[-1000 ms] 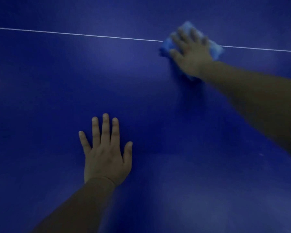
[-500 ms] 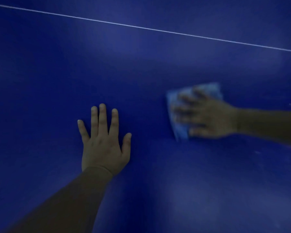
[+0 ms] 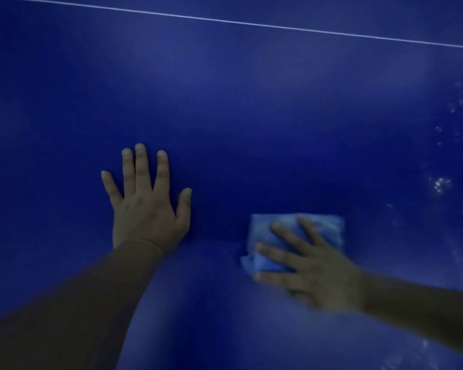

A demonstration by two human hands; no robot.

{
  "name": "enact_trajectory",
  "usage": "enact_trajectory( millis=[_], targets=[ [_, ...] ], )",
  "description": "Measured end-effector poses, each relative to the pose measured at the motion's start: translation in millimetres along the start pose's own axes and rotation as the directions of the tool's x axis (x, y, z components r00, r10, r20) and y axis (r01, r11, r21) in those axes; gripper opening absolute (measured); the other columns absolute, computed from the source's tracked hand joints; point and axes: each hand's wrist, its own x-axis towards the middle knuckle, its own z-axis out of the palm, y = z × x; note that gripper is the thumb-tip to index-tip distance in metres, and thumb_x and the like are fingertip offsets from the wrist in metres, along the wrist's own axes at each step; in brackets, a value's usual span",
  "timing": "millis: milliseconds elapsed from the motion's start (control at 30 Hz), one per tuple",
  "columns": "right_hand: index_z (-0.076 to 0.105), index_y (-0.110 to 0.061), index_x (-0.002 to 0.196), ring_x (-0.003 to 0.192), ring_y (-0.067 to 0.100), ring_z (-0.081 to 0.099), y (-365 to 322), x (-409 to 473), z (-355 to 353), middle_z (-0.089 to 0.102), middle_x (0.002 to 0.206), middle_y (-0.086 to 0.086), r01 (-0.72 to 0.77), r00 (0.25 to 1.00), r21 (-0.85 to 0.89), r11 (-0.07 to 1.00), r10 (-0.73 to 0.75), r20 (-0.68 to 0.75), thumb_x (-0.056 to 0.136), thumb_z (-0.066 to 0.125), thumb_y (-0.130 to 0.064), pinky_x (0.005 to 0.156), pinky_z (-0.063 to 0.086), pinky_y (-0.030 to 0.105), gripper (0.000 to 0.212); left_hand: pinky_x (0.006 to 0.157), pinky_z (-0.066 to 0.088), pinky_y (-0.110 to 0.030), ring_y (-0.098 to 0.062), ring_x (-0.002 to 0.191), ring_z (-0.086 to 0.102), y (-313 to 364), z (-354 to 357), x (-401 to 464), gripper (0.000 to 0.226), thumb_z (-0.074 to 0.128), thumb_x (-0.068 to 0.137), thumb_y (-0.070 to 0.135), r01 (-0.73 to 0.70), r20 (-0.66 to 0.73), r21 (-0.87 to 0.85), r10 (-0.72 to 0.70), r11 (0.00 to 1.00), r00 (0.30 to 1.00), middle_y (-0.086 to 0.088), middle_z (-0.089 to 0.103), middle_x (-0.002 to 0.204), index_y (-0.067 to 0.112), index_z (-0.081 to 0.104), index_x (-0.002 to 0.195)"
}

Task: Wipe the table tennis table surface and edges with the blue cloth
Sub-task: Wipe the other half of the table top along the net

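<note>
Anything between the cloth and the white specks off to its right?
Nothing visible. The right hand presses the cloth flat on the table, and bare surface runs from it to the specks.

1. Right hand (image 3: 313, 273) motion-blurred, finger outlines soft; covers the near-right part of the blue cloth (image 3: 284, 236).
2. Both forearms cut off by the bottom and right frame edges.
3. Table (image 3: 225, 116) edges out of frame on all sides.
4. White line (image 3: 251, 22) cut off at both ends.
5. Pale specks (image 3: 440, 184) at right too small to identify.
</note>
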Motion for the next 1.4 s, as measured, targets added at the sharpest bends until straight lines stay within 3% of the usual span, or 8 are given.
enact_trajectory(
  millis=[133,267,467,567,867,1067,1267,1400],
  targets=[
    [0.027,-0.025,0.156,0.148,0.045,0.022,96.9,10.1,-3.2,0.032,0.161,0.006,-0.454,0.889,-0.019,0.891,0.452,-0.078,0.105,0.015,-0.054,0.112,0.016,0.071,0.060,0.121,-0.009,-0.061,-0.028,0.155,-0.015,1.9,-1.9,-0.5,0.076,0.023,0.100,0.059,0.004,0.008,0.008,-0.004,1.000,1.000,-0.012,-0.010,0.169,0.017,0.005,0.162],
    [0.020,-0.031,0.159,0.154,0.035,0.005,125.1,90.7,-29.4,0.014,0.168,-0.005,-0.894,0.404,0.171,0.413,0.910,-0.089,0.106,0.017,-0.048,0.116,0.006,0.070,0.056,0.121,-0.008,-0.062,-0.028,0.155,-0.015,4.3,-2.5,-0.5,0.076,0.022,0.101,0.060,0.000,0.007,0.011,0.000,1.000,1.000,-0.013,-0.010,0.169,0.018,0.003,0.162],
    [0.041,-0.032,0.152,0.151,0.043,0.018,-79.7,60.4,5.5,0.031,0.163,0.000,-0.389,0.912,0.070,0.919,0.394,-0.110,0.102,0.036,-0.046,0.114,0.012,0.071,0.052,0.120,-0.006,-0.064,-0.030,0.155,-0.013,3.4,-3.8,-2.2,0.075,0.020,0.102,0.059,-0.006,-0.011,0.015,0.006,1.000,1.000,-0.014,-0.008,0.168,0.016,0.004,0.162],
    [0.044,-0.033,0.150,0.151,0.038,0.022,-104.4,-17.0,12.3,0.032,0.162,-0.001,-0.165,0.986,0.071,0.984,0.166,-0.017,0.102,0.042,-0.052,0.117,0.015,0.064,0.052,0.120,-0.007,-0.065,-0.030,0.155,-0.014,2.0,-3.3,-1.1,0.076,0.018,0.101,0.060,-0.024,0.017,0.032,0.024,0.999,1.000,-0.014,-0.010,0.168,0.017,0.002,0.162],
    [0.020,-0.032,0.158,0.154,0.032,0.003,112.5,142.5,-52.8,0.007,0.168,-0.003,-0.795,0.583,0.208,0.569,0.812,0.006,0.098,0.017,-0.045,0.117,0.009,0.066,0.062,0.124,-0.002,-0.056,-0.029,0.156,-0.004,-55.4,-4.1,-125.5,0.075,0.030,0.099,0.050,-0.044,-0.070,-0.155,0.033,0.987,0.997,-0.015,0.004,0.169,0.006,0.018,0.159],
    [0.041,-0.030,0.153,0.149,0.042,0.022,-28.3,201.7,-24.2,0.031,0.163,0.005,-0.337,0.928,0.012,0.941,0.334,-0.165,0.099,0.025,-0.055,0.113,0.013,0.072,0.062,0.122,0.004,-0.061,-0.033,0.156,0.005,-84.2,34.1,-214.7,0.073,0.028,0.101,0.047,-0.121,-0.040,-0.046,0.119,0.992,0.992,-0.018,0.013,0.167,0.000,0.025,0.156],
    [0.040,-0.033,0.150,0.148,0.039,0.026,-128.5,19.8,16.3,0.034,0.161,0.002,-0.090,0.994,0.020,0.996,0.091,-0.053,0.100,0.041,-0.051,0.114,0.017,0.068,0.053,0.123,0.002,-0.059,-0.032,0.156,0.009,-83.0,29.5,-212.9,0.061,0.031,0.101,0.041,-0.222,-0.034,-0.036,0.221,0.974,0.975,-0.013,0.020,0.166,0.015,0.032,0.156],
    [0.031,-0.030,0.155,0.150,0.041,0.019,-18.0,21.2,-0.3,0.026,0.164,0.005,-0.786,0.597,0.151,0.600,0.799,-0.070,0.098,0.028,-0.052,0.111,0.017,0.074,0.060,0.124,-0.001,-0.056,-0.030,0.156,0.008,-82.0,28.6,-211.6,0.061,0.030,0.101,0.042,-0.207,-0.002,-0.005,0.207,0.978,0.978,-0.011,0.019,0.167,0.017,0.032,0.156]
  ],
)
